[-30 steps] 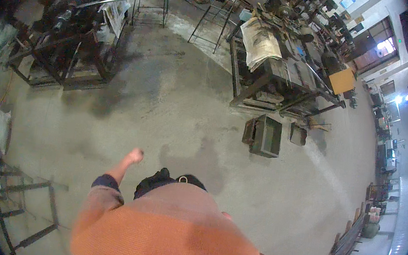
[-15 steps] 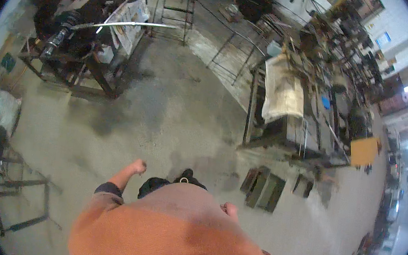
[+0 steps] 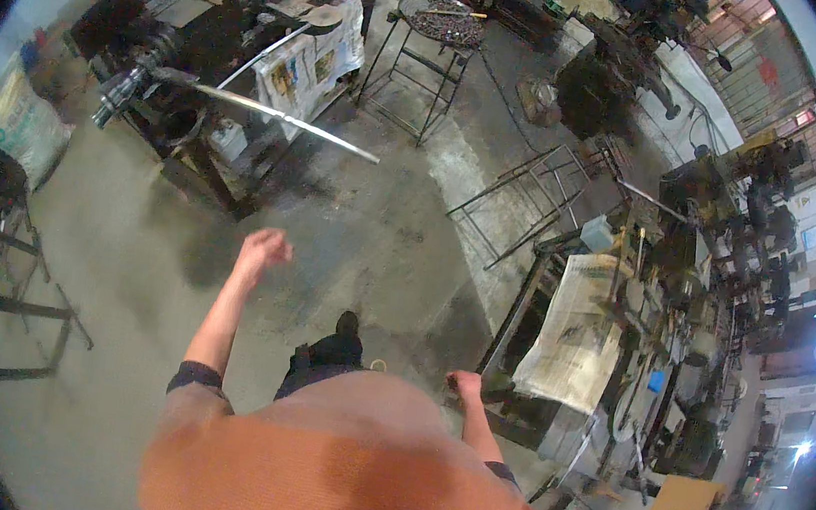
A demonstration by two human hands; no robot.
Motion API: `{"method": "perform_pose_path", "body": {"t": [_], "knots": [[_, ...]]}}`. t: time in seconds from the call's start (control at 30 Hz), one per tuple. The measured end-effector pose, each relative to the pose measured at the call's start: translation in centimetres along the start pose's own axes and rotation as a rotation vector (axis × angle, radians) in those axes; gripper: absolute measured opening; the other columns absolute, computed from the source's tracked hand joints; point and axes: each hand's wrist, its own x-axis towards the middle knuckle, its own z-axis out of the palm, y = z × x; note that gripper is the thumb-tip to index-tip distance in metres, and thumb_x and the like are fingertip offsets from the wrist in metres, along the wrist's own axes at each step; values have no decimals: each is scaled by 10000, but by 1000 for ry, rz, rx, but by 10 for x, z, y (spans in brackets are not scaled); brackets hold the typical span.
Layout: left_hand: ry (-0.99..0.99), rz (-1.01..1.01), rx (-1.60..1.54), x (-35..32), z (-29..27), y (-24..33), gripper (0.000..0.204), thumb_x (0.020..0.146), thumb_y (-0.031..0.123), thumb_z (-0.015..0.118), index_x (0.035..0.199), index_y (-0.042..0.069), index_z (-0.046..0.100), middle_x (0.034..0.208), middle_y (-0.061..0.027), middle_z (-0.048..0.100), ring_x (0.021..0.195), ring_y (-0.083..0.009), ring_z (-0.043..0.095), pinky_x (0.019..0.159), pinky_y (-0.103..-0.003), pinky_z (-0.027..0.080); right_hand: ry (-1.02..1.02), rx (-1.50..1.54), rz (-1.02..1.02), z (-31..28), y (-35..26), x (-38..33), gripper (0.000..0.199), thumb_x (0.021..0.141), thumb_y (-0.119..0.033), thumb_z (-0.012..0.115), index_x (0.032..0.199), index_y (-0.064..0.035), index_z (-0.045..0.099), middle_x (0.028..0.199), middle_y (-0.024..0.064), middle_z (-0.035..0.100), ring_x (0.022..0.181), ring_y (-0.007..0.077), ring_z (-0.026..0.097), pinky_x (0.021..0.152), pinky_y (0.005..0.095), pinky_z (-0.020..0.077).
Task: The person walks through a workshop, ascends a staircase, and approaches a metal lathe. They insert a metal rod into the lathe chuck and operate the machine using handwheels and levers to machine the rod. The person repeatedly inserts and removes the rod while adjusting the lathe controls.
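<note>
My left hand [image 3: 266, 247] hangs in front of me to the left, over the bare concrete floor [image 3: 386, 273]. Its fingers are loosely curled and slightly blurred, with nothing visible in them. My right hand [image 3: 463, 382] is closed at my right side, near the workbench draped with newspaper [image 3: 576, 325]. Whatever that fist may hold is hidden. Neither hand visibly touches anything around it. One dark shoe [image 3: 348, 324] shows beyond my orange-brown top [image 3: 354, 461].
At left, a long metal bar [image 3: 292, 121] juts over the floor from a machine [image 3: 130, 92]. A stool [image 3: 439, 27] bears small dark pieces. An overturned metal frame [image 3: 525, 198] lies ahead. A metal stand [image 3: 11, 336] and a sack [image 3: 25, 126] are at left.
The newspaper-covered bench has come closer on my right, and the stool and bar have shifted in view as I moved. My left arm has swung forward; more of my right forearm shows.
</note>
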Motion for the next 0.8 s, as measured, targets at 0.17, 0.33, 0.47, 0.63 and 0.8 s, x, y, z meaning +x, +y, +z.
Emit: {"method": "perform_pose_path", "body": {"t": [0.17, 0.33, 0.47, 0.63, 0.8], "knots": [[78, 69, -363, 113, 42, 72, 373, 821, 354, 483, 952, 6, 497, 838, -134, 591, 729, -209, 592, 663, -318, 465, -110, 101, 131, -37, -109, 45, 122, 719, -74, 512, 716, 0, 608, 674, 83, 587, 568, 155, 543, 499, 276, 433], [314, -108, 12, 143, 89, 115, 369, 782, 410, 530, 785, 43, 488, 690, -72, 546, 639, -184, 582, 560, -280, 446, -116, 413, 298, -84, -162, 127, 167, 737, -115, 521, 758, 24, 611, 675, 85, 590, 589, 175, 566, 500, 295, 450], [362, 156, -96, 165, 119, 115, 351, 762, 300, 516, 973, 20, 503, 686, -62, 570, 640, -137, 569, 524, -240, 421, -182, -1412, -532, -139, -146, 290, 87, 668, -113, 566, 715, -73, 628, 723, 94, 612, 618, 240, 582, 495, 353, 446], [495, 49, -58, 182, 112, 93, 391, 747, 257, 482, 1039, -3, 478, 724, -117, 595, 657, -178, 580, 548, -265, 445, 173, -145, -147, -185, -229, 428, 255, 623, -216, 549, 735, 9, 592, 728, 174, 596, 662, 324, 570, 605, 373, 454], [892, -97, -1, 188, 124, 112, 308, 685, 120, 471, 924, -65, 528, 625, -128, 564, 519, -195, 551, 493, -283, 443, 263, -501, 79, -203, -251, 521, 405, 610, -294, 558, 860, 24, 574, 827, 240, 572, 790, 371, 557, 687, 400, 449]]}}
